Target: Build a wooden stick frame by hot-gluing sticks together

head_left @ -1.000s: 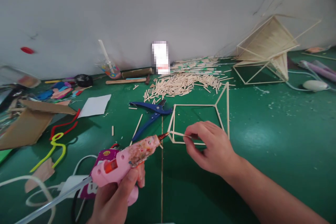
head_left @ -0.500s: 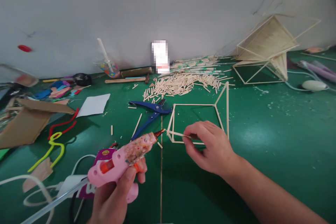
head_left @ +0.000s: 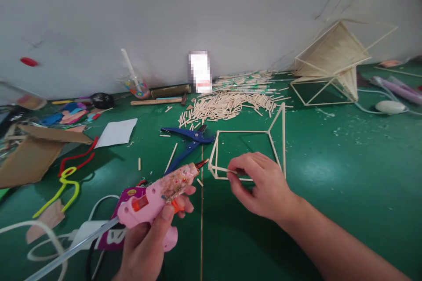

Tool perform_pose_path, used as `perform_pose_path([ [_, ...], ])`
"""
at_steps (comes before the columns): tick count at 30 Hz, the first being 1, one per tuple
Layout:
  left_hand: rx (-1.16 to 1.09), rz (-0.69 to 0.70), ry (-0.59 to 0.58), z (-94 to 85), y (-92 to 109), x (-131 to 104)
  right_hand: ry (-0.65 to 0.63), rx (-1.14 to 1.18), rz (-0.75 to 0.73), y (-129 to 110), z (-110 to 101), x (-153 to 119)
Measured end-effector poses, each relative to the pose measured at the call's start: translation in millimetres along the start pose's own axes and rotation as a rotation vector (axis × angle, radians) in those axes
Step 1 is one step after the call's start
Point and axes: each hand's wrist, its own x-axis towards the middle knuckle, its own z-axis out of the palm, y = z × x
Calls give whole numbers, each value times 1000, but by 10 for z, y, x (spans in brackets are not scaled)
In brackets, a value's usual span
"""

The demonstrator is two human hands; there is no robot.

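My left hand (head_left: 150, 232) is wrapped round a pink glue gun (head_left: 145, 206), with a clear glue stick running out of its back end. The gun's dark tip lies at the left near corner of a wooden stick frame (head_left: 243, 131); whether it touches cannot be made out. Between thumb and forefinger my right hand (head_left: 260, 184) pinches a thin wooden stick (head_left: 221, 168), whose left end meets that same corner. The frame's right side rises to a triangular peak, and my right hand hides part of its near side.
Blue cutters (head_left: 189, 140) lie left of the frame, before a pile of short sticks (head_left: 227, 106). A larger stick structure (head_left: 339, 59) stands at the back right. Cardboard (head_left: 36, 156), white paper (head_left: 117, 132) and a power strip (head_left: 89, 233) with cables occupy the left.
The glue gun in my left hand has moved slightly right and up, its tip now closer to the frame's corner. My right hand holds the stick almost unchanged, while the whole view shifts slightly.
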Motion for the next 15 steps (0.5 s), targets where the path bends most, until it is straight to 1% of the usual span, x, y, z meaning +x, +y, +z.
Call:
perform_pose_path([
  [2,-20,13,-32,-27,-50,21,3,0,-1,1,4,-7],
  [6,8,32,-42,-57,-103,34,4,-7,-1,16,16,-15],
  [9,40,47,-37,-49,-103,29,1,-11,-3,27,21,-16],
  [12,38,76,-8,-17,-81,29,-1,-10,-7,28,21,-14],
  [15,49,72,3,20,-53,34,-2,-5,-12,24,20,-12],
])
